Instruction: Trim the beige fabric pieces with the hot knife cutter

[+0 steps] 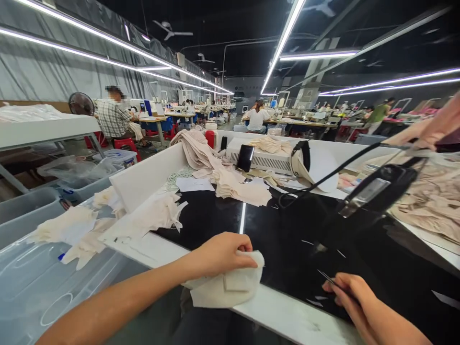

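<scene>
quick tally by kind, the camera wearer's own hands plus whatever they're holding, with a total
Hands: 2 (left hand, right hand)
Cream fabric bundle: 1, layers not separable by eye
Tweezers: 1
Total: 4

A garment sewing workshop is filling this long hall: sewing machines [147, 108] are standing on rows of desks [157, 119], people [112, 119] are sitting at them, strip lights [283, 42] are running overhead among ceiling fans [168, 33], and piles of cut beige fabric [239, 187] are lying on the near desk [283, 235], with plastic bins [86, 292] standing alongside.
</scene>
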Demonstrator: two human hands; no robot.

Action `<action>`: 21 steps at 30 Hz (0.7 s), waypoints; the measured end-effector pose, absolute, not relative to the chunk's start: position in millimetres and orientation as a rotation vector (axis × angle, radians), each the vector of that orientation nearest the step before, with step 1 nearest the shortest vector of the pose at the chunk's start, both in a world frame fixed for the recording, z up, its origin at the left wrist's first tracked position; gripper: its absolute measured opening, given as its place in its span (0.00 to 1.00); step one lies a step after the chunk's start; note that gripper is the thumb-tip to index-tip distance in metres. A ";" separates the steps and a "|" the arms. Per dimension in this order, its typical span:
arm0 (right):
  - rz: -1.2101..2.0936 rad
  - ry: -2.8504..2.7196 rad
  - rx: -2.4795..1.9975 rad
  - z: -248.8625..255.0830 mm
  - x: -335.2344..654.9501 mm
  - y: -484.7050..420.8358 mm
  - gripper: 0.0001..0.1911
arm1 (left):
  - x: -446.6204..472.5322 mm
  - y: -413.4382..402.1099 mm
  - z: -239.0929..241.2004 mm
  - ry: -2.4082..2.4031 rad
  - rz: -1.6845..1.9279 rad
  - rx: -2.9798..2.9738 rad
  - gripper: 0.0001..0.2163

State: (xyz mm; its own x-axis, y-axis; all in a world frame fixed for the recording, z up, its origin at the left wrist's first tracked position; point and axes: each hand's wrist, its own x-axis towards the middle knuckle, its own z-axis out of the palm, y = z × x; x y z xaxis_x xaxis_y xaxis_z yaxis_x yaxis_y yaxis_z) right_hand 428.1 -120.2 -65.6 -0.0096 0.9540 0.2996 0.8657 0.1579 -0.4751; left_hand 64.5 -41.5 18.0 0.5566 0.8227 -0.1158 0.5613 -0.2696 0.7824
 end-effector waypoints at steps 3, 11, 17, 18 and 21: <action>0.411 -1.819 -1.770 -36.8 412.3 -136.2 0.24 | 63.7 -43.5 18.6 0.985 0.462 1.761 0.12; 0.978 -1.471 -1.573 7.8 319.5 -138.5 0.32 | 66.4 -56.7 24.4 0.788 0.460 1.592 0.19; 1.278 -1.270 -1.541 17.1 284.9 -137.0 0.34 | 64.4 -62.6 27.7 0.813 0.417 1.549 0.16; 1.286 -1.235 -1.531 17.5 281.4 -137.9 0.34 | 64.4 -63.3 27.9 0.812 0.421 1.524 0.16; 1.333 -1.126 -1.478 15.9 273.6 -142.4 0.36 | 63.9 -65.6 27.3 0.791 0.437 1.462 0.18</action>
State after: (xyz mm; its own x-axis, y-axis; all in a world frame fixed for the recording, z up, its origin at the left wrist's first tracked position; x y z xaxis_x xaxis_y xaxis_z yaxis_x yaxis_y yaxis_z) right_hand 273.6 -142.4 15.9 0.0353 0.9670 -0.2523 0.0871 -0.2545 -0.9631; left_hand 63.9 -65.6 27.3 0.6826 0.7008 -0.2072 0.1981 0.0954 0.9755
